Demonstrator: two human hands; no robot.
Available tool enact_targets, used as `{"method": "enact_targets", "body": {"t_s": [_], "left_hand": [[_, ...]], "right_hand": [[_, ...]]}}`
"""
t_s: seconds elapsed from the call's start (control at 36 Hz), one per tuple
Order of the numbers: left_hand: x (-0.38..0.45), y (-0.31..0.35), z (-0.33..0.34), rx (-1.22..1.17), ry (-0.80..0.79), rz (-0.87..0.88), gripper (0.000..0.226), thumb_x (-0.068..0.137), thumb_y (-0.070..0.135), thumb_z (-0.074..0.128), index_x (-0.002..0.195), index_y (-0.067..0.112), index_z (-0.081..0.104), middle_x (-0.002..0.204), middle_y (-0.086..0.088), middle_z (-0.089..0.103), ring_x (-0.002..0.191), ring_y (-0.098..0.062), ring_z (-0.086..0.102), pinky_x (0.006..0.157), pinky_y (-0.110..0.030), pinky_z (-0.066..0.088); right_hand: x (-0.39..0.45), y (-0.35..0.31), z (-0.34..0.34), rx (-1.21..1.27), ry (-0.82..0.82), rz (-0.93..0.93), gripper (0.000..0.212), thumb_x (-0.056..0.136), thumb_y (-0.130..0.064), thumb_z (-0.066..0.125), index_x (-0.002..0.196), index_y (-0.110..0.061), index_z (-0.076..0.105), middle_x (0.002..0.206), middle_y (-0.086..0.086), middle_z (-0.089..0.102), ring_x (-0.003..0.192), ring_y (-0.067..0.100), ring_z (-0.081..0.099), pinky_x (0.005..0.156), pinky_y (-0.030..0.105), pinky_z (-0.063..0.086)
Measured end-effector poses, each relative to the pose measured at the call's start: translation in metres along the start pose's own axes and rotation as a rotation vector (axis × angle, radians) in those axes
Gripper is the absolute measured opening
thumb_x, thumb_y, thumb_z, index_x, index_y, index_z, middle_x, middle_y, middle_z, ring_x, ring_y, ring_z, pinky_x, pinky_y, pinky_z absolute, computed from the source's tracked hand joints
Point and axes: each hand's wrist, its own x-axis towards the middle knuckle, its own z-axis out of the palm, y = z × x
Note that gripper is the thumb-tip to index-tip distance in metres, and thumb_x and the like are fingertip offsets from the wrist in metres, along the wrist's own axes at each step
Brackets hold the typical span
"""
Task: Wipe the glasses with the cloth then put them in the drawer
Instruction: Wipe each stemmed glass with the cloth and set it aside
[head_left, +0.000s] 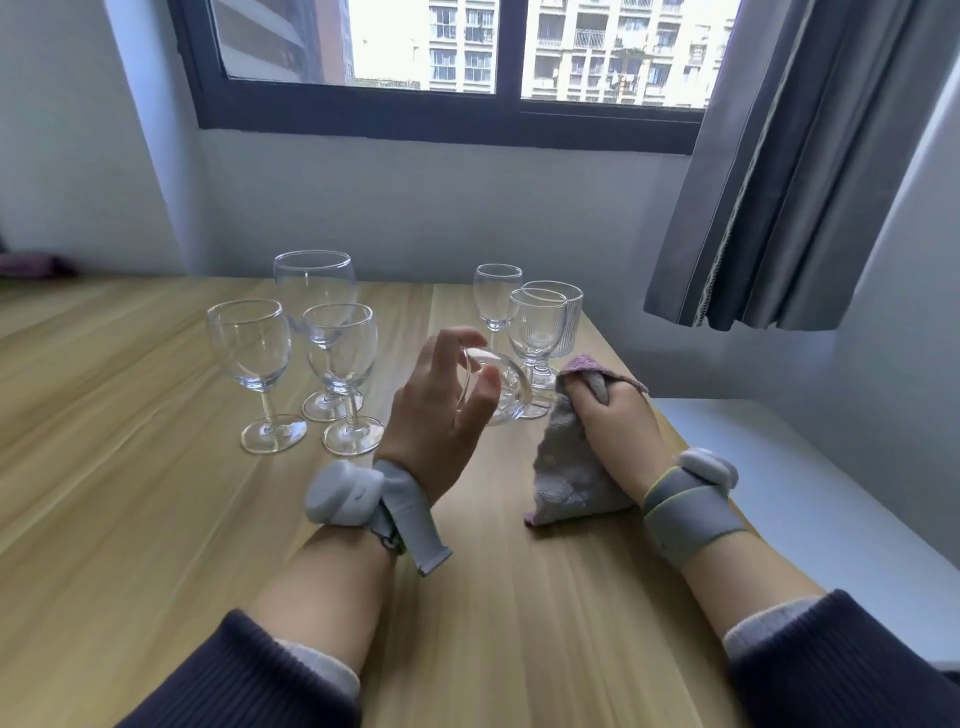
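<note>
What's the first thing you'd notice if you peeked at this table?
Right in the middle, the left hand holds a clear stemmed wine glass tipped on its side above the pale wooden table. Beside it, the right hand grips a fluffy pink-and-white cloth. Behind them stand more empty clear glasses, with a big dark-framed window above.

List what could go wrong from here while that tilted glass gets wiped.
1. The left hand holds the tilted glass only at its fingertips, so it might slip when the cloth in the right hand pushes on it.
2. The ribbed stemmed glass stands right behind the held one; a wiping stroke could knock it over.
3. Two wine glasses stand close beside the left wrist, so a swinging forearm may catch them.
</note>
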Motion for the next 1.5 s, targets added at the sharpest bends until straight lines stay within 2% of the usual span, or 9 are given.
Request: {"method": "enact_targets", "body": {"t_s": [0.11, 0.31, 0.42, 0.47, 0.67, 0.83, 0.97, 1.17, 1.5], "left_hand": [[0.001, 0.005, -0.005, 0.043, -0.069, 0.170, 0.033, 0.092, 0.049, 0.037, 0.116, 0.026, 0.040, 0.093, 0.010, 0.042, 0.062, -0.001, 0.044, 0.059, -0.020, 0.033], [0.004, 0.013, -0.010, 0.111, -0.104, 0.345, 0.032, 0.094, 0.040, 0.042, 0.117, 0.018, 0.043, 0.101, 0.005, 0.046, 0.082, 0.019, 0.044, 0.065, 0.000, 0.028], [0.004, 0.010, -0.010, 0.115, -0.091, 0.299, 0.031, 0.094, 0.043, 0.040, 0.116, 0.022, 0.042, 0.097, 0.010, 0.041, 0.073, 0.013, 0.044, 0.061, -0.004, 0.027], [0.003, 0.008, -0.007, 0.093, -0.083, 0.230, 0.030, 0.093, 0.047, 0.037, 0.114, 0.026, 0.041, 0.097, 0.009, 0.043, 0.064, 0.005, 0.045, 0.059, -0.012, 0.030], [-0.003, 0.011, 0.011, -0.013, -0.002, -0.064, 0.049, 0.083, 0.059, 0.028, 0.112, 0.025, 0.047, 0.097, 0.007, 0.050, 0.074, 0.001, 0.051, 0.061, -0.010, 0.032], [-0.005, 0.011, 0.023, -0.180, -0.010, -0.392, 0.056, 0.072, 0.074, 0.024, 0.105, 0.031, 0.041, 0.102, -0.004, 0.059, 0.088, -0.020, 0.057, 0.080, -0.040, 0.050], [-0.008, 0.011, 0.030, -0.424, 0.047, -0.717, 0.038, 0.100, 0.047, 0.031, 0.111, 0.013, 0.045, 0.096, -0.009, 0.057, 0.067, -0.025, 0.052, 0.046, -0.018, 0.040], [-0.005, 0.007, 0.035, -0.573, 0.036, -0.949, 0.045, 0.100, 0.045, 0.029, 0.113, 0.006, 0.046, 0.087, -0.013, 0.056, 0.048, -0.020, 0.050, 0.045, -0.023, 0.036], [-0.002, 0.010, 0.026, -0.633, -0.087, -1.180, 0.043, 0.098, 0.043, 0.031, 0.091, 0.005, 0.049, 0.081, -0.020, 0.057, 0.046, -0.021, 0.047, 0.050, -0.025, 0.034]], "right_hand": [[0.005, -0.002, -0.008, 0.215, -0.211, 0.148, 0.022, 0.092, -0.021, 0.056, 0.103, -0.010, 0.071, 0.101, 0.004, 0.062, 0.098, 0.016, 0.052, 0.075, 0.018, 0.034], [0.011, 0.003, -0.004, 0.250, -0.382, 0.255, 0.017, 0.090, -0.020, 0.054, 0.089, -0.020, 0.071, 0.104, 0.004, 0.067, 0.107, 0.023, 0.059, 0.103, 0.037, 0.042], [0.007, -0.001, -0.006, 0.144, -0.284, 0.141, 0.023, 0.092, -0.020, 0.054, 0.106, -0.009, 0.070, 0.100, 0.002, 0.064, 0.094, 0.014, 0.055, 0.072, 0.012, 0.040], [0.003, 0.000, -0.006, 0.100, -0.202, 0.084, 0.024, 0.093, -0.021, 0.053, 0.096, -0.004, 0.070, 0.090, 0.006, 0.063, 0.079, 0.014, 0.052, 0.055, 0.010, 0.036], [0.005, 0.012, 0.003, -0.131, 0.115, -0.014, 0.048, 0.099, -0.029, 0.042, 0.059, -0.004, 0.052, 0.064, 0.013, 0.054, 0.075, 0.034, 0.054, 0.064, 0.033, 0.031], [0.004, 0.014, 0.001, -0.255, 0.307, -0.123, 0.043, 0.100, -0.036, 0.039, 0.064, -0.013, 0.049, 0.066, 0.014, 0.057, 0.072, 0.036, 0.059, 0.062, 0.029, 0.032], [0.002, 0.011, 0.001, -0.240, 0.310, -0.159, 0.038, 0.097, -0.043, 0.044, 0.083, -0.012, 0.058, 0.080, 0.012, 0.061, 0.082, 0.035, 0.060, 0.068, 0.029, 0.037], [-0.001, 0.014, 0.005, -0.279, 0.160, -0.013, 0.048, 0.093, -0.057, 0.038, 0.108, -0.016, 0.060, 0.107, 0.016, 0.065, 0.100, 0.037, 0.060, 0.080, 0.035, 0.043], [-0.003, 0.014, -0.001, -0.374, 0.101, -0.003, 0.045, 0.093, -0.061, 0.031, 0.087, -0.022, 0.053, 0.098, 0.014, 0.065, 0.095, 0.035, 0.061, 0.072, 0.031, 0.037]]}}
